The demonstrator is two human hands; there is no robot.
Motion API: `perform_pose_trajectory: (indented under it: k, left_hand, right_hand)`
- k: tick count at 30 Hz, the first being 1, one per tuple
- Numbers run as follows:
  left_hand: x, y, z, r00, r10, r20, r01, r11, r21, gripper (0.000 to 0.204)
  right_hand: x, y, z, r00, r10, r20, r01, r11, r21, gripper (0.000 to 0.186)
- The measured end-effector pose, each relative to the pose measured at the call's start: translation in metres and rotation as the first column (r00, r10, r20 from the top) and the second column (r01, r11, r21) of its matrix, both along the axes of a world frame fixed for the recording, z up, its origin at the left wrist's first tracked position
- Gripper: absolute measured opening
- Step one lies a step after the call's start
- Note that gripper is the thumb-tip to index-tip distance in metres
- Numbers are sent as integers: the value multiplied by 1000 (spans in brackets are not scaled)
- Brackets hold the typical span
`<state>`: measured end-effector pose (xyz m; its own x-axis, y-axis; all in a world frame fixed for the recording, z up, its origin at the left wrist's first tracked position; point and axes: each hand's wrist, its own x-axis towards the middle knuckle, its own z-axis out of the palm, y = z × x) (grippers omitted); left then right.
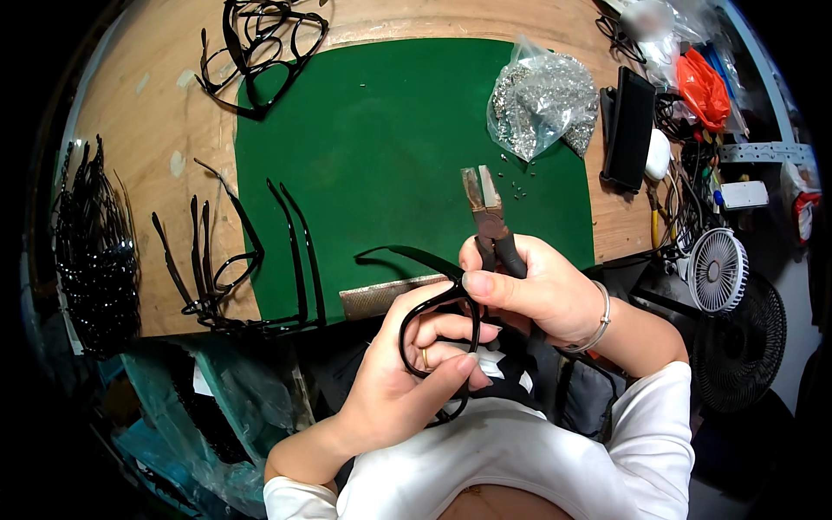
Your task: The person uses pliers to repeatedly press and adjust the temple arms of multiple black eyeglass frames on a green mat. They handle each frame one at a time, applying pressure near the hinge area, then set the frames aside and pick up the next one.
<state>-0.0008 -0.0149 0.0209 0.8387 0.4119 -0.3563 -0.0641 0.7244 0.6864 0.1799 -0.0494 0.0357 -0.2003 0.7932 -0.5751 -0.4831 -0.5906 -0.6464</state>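
My left hand (pixel 420 373) is closed round a black glasses frame (pixel 404 334) held upright near my body, one temple arm sticking out leftward over the green mat (pixel 373 147). My right hand (pixel 542 290) grips flat-nosed pliers (pixel 491 221), jaws pointing away from me and slightly apart, while its thumb presses on the frame near the hinge. A textured strip (pixel 364 303) lies along the mat's front edge beneath the temple arm. Small metal pieces are scattered beside the pliers, near clear bags (pixel 537 100) full of similar pieces.
Several glasses frames lie at back left (pixel 260 61) and front left (pixel 221 290), beside a pile of black pieces (pixel 95 260). At right are a dark phone (pixel 630 130), cables, a red bag (pixel 702 91), yellow-handled tool (pixel 655 217) and two fans (pixel 718 269). Teal plastic-lined bins (pixel 208 407) sit below the table.
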Motion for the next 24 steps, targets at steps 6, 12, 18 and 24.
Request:
perform_pose_trajectory:
  k: [6,12,18,24]
  left_hand:
    - [-1,-5,-2,999,21,-30,-20,1000,17,54]
    - [-6,2,0,1000,-12,-10,12,998,-59,54]
    - [-21,7,4,1000,-14,5,15,996,-86,55]
    - [-22,8,9,998,16,-64,-24,991,-134,45]
  right_hand:
    - [-5,-2,0,972,-13,233,-6,997,79,19]
    - [-4,-1,0,997,20,71,-21,1000,13,20]
    - [18,-12,-5,917,159,367,-231,960,161,25]
    - [22,-13,5,679,546,491,-645,763,43,42]
